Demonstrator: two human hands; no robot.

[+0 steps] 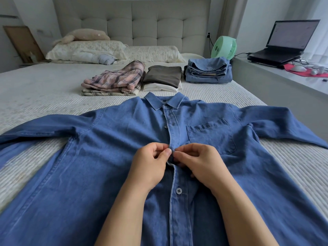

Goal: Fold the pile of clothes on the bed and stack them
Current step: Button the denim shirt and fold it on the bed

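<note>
Pinching denim shirt [110,157] placket, both hands [150,164] [200,162] (no readable labels).

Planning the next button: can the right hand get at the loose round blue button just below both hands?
Probably yes: the round blue button lies uncovered on the blue denim shirt, close beside the right hand wrist.

Shirt [110,157]: blue denim. Stacks: pink/grey plaid top [117,79]; olive top [163,75]; blue denim [207,71]. Fan [224,47]: mint green.
</note>
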